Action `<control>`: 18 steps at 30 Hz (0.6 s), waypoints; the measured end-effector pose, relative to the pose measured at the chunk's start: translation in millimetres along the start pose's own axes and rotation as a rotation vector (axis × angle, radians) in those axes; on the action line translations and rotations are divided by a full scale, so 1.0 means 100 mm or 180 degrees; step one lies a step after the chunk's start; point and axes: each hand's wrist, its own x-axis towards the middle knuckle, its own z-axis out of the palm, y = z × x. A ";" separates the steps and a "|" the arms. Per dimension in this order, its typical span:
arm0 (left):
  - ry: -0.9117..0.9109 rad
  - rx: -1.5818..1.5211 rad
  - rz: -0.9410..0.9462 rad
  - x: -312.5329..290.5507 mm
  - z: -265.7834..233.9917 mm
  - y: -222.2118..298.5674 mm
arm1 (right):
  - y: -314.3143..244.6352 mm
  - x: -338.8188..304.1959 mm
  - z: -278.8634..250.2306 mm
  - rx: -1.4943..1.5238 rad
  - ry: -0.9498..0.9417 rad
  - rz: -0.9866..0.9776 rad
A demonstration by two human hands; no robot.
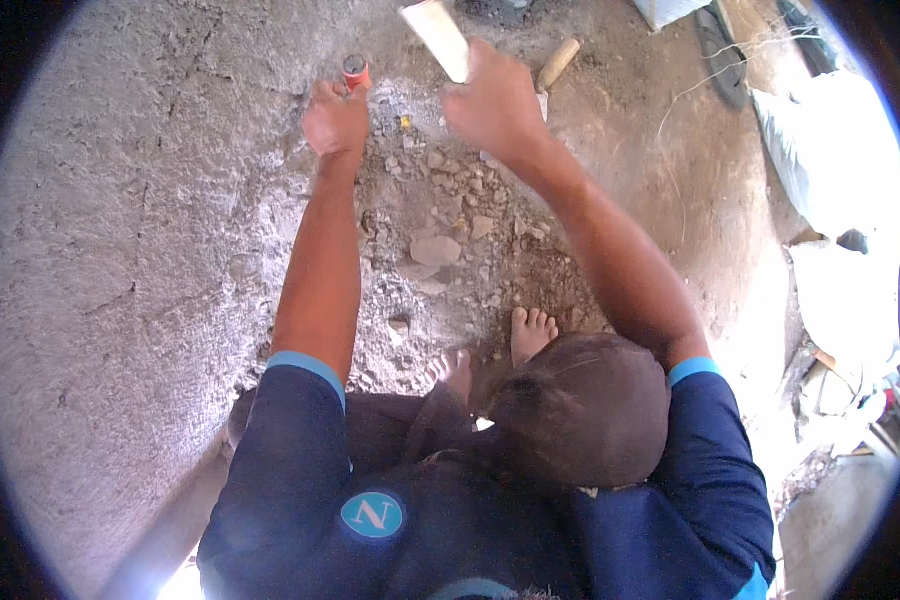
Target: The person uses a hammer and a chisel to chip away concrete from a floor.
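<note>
Crouching barefoot beside a rough, pitted wall (140, 200), a person in a navy shirt (290, 460) reaches forward with both arms over loose rubble (460, 195). The left hand (335, 122) is curled around a short red cylinder (358, 79) with a grey top, near the base of the wall; its lower part is hidden. The right hand (498, 100) is clenched on a flat, pale bar (436, 38) slanting up and to the left, apart from the cylinder. The bar looks stiff and fairly light, probably best gripped at its lower end, as here; the cylinder seems rigid and compact, suited to a grip around its side, though dust could make it slippery. Neither looks fragile. No writing can be made out on either; the shirt carries a round, light-blue badge (373, 515) with one pale letter.
</note>
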 end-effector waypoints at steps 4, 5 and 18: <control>-0.0082 -0.0023 0.0051 0.08 -0.03 0.18 | 0.42 0.00 0.25 -0.0728 -0.0313 -0.0196; 0.0005 0.0024 0.0076 0.15 0.01 0.18 | 0.50 0.13 0.18 -0.0766 -0.0444 -0.0222; -0.0383 -0.0086 -0.0017 0.13 0.04 -0.10 | 0.34 0.07 0.14 -0.0748 -0.0741 -0.0071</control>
